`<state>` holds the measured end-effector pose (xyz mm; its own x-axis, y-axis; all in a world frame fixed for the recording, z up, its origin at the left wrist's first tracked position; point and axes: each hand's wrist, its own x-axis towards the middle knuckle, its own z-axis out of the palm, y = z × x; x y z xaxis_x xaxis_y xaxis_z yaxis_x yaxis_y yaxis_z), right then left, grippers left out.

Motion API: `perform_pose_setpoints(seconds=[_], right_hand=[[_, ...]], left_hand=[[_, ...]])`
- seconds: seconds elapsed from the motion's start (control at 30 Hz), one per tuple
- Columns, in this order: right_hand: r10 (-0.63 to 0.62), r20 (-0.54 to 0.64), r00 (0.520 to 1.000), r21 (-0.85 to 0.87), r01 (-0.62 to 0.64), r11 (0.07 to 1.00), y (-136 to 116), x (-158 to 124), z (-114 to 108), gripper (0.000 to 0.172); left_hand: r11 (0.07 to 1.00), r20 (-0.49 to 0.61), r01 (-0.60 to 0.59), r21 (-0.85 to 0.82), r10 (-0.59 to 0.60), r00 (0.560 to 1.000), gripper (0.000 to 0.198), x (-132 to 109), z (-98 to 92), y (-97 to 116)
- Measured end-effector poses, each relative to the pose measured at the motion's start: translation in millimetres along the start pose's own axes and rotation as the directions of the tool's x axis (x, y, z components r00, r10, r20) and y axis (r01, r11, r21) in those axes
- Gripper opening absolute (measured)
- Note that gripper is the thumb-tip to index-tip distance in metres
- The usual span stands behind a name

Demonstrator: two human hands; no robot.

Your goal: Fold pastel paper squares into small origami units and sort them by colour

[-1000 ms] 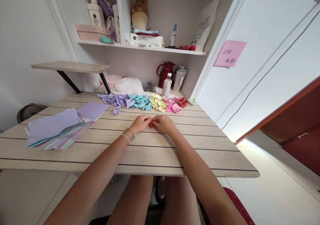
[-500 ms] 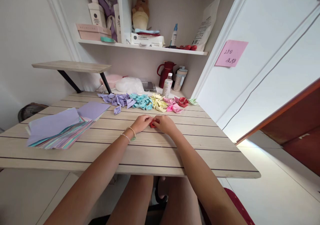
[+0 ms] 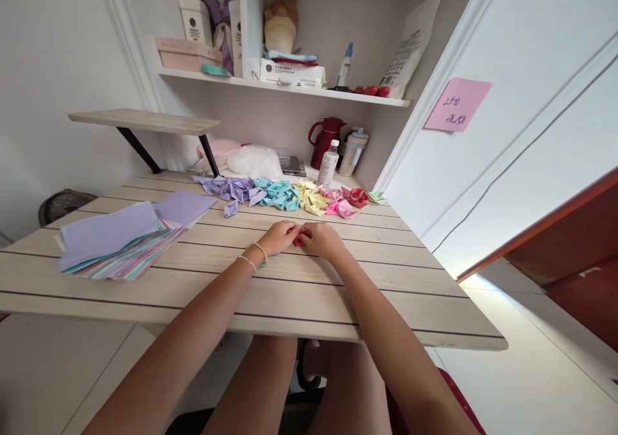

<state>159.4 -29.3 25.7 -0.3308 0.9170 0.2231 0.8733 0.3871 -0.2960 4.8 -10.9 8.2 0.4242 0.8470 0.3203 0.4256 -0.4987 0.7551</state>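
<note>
A small piece of folded red paper [image 3: 300, 240] lies on the table between my two hands, mostly covered by fingers. My left hand [image 3: 282, 237], with two bracelets on its wrist, pinches the paper's left side. From the right, my right hand [image 3: 320, 239] bends over it with closed fingers on the paper. Beyond my hands runs a row of folded paper pieces: purple [image 3: 235, 189], turquoise [image 3: 277, 194], yellow [image 3: 311, 197], pink [image 3: 342, 208], red [image 3: 358, 197] and pale green [image 3: 377, 197].
A fanned stack of coloured paper sheets [image 3: 111, 239] lies at the left of the slatted table [image 3: 299, 300]. Behind the row stand a clear bottle [image 3: 328, 166], a dark red jug [image 3: 328, 142] and a tumbler [image 3: 354, 152]. A raised wooden shelf [image 3: 145, 121] sits back left.
The whole view has shifted and tilted slightly. My hands stay together on the red paper, with only slight finger movement.
</note>
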Motion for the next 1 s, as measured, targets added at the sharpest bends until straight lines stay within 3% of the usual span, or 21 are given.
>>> perform_pose_setpoints(seconds=[0.27,0.7,1.0], right_hand=[[0.02,0.007,1.0,0.056,-0.02,0.998,0.8,0.0,1.6,0.018],[0.049,-0.011,0.999,0.01,-0.049,0.999,2.0,0.5,1.0,0.017],[0.095,0.016,0.995,0.152,-0.096,0.984,5.5,2.0,-2.2,0.012]], left_hand=[[1.0,-0.004,-0.002,0.013,0.002,1.0,0.029,-0.4,0.2,0.0],[0.999,-0.005,-0.022,-0.039,0.022,1.0,0.026,-0.4,0.5,0.2],[1.0,-0.046,-0.001,0.005,0.002,0.999,0.025,1.4,0.8,-3.3]])
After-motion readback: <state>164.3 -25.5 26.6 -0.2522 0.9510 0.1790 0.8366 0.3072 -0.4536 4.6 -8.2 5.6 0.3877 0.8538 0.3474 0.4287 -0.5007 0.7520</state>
